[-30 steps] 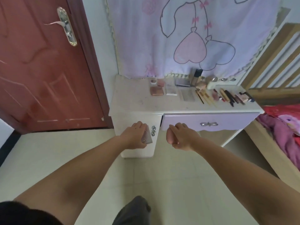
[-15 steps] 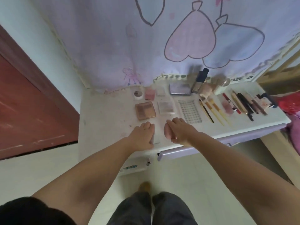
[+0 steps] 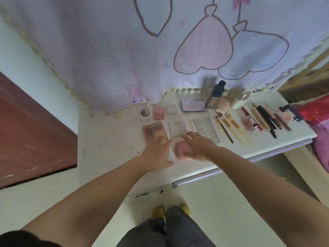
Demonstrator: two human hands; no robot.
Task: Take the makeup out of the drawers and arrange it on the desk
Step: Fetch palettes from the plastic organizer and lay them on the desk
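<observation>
A pale curtain [image 3: 124,41] with drawn hearts hangs ahead of me, a red-brown door [image 3: 26,136] stands left, bedding [image 3: 320,139] lies right

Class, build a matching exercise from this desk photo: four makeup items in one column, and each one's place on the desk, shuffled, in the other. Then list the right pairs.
Items
1. brown eyeshadow palette
2. dark bottle
3. pink round compact
4. yellow-handled brushes

Places
A. under the right hand
B. standing at the back by the curtain
C. just beyond the left hand
D. lying right of the dotted sheet

Pairs: 1-C, 2-B, 3-A, 4-D
</observation>
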